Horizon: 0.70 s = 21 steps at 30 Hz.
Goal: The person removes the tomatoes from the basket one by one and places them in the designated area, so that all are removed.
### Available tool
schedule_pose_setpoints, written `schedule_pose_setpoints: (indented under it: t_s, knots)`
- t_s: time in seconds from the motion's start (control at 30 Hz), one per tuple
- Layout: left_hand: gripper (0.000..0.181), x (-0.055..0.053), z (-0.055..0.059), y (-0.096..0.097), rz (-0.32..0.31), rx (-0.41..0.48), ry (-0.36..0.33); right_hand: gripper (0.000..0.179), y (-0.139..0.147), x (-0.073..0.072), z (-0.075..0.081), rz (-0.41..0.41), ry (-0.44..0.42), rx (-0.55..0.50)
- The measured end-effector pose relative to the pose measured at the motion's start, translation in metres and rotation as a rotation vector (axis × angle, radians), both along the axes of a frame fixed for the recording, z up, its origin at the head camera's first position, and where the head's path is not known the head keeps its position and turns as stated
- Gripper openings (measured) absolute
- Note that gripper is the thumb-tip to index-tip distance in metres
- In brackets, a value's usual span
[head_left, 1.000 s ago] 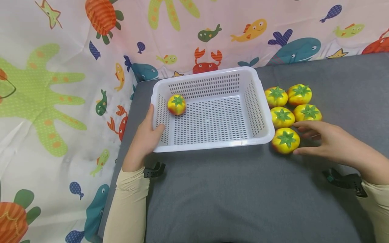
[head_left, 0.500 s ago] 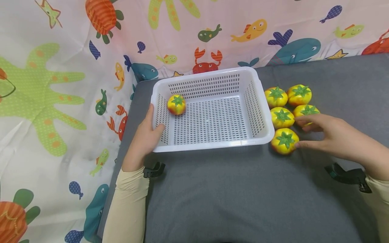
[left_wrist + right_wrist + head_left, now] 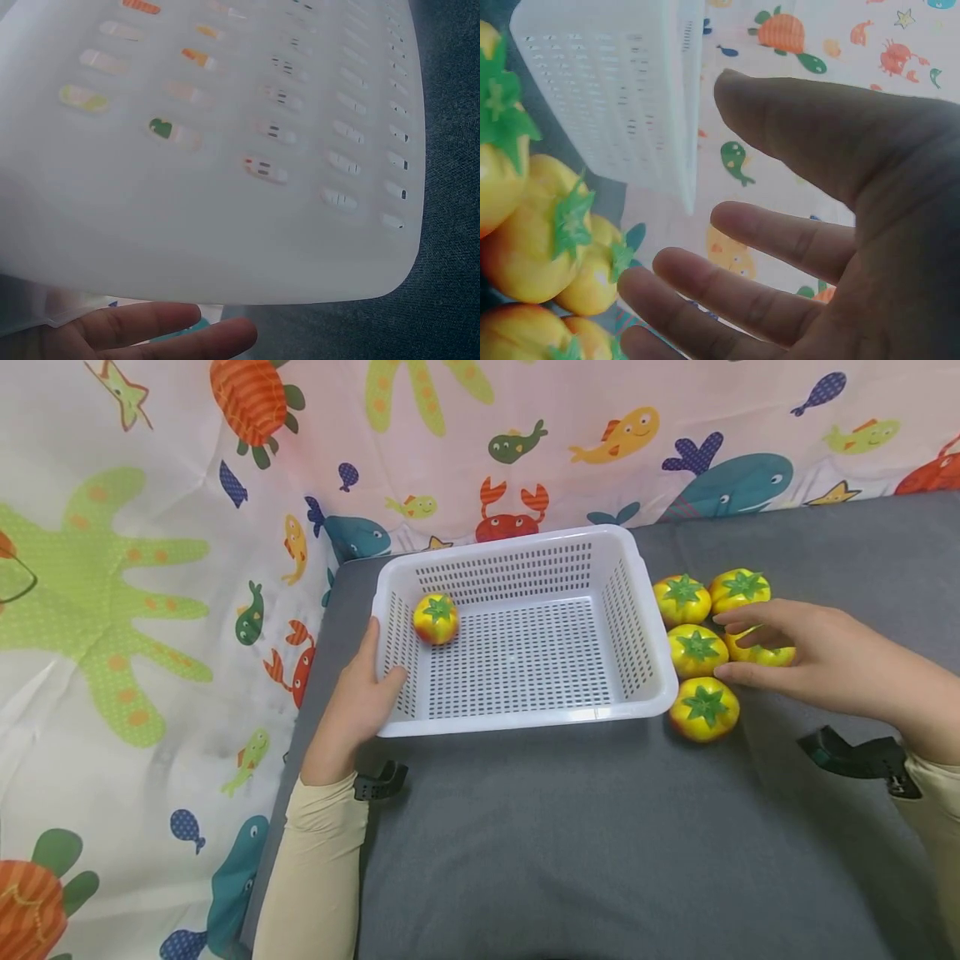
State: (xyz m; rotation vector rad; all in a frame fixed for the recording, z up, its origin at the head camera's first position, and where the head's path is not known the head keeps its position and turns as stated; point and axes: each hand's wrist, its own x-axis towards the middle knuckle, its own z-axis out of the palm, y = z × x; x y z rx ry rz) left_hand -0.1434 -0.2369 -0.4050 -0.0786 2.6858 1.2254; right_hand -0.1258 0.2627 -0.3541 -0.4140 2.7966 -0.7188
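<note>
My left hand [image 3: 358,703] holds the left end of a white perforated plastic basket [image 3: 517,722], thumb over the rim and fingers along the outside. In the left wrist view, two fingers of that hand [image 3: 112,334] show beside the basket wall [image 3: 187,240]. One yellow-red persimmon [image 3: 436,620], perhaps a toy, with a green leafy top, sits inside at the left. My right hand [image 3: 825,656] hovers with spread fingers over a persimmon [image 3: 765,656], partly hiding it. The right wrist view shows this hand [image 3: 885,247] holding nothing.
Several more persimmons, among them a front one [image 3: 703,710] and a back one [image 3: 681,600], cluster close to the basket's right side. A grey cloth [image 3: 525,843] covers the table. Behind and to the left hangs a curtain [image 3: 450,443] printed with sea animals.
My right hand has moved away from the front persimmon, farther back over the one behind it at the right. The left hand and the basket have stayed in place.
</note>
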Motion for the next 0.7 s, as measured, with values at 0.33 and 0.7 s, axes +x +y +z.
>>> schedule_pose_setpoints:
  t_s: [0.33,0.7]
  knots:
    - [0.086,-0.001,0.001,0.0,-0.011,-0.008,0.002,0.063,-0.015,-0.011,0.01,0.025,0.07,-0.027]
    - [0.086,-0.001,0.002,0.0,-0.012,-0.052,0.002,0.057,-0.046,-0.025,0.026,0.108,0.089,-0.102]
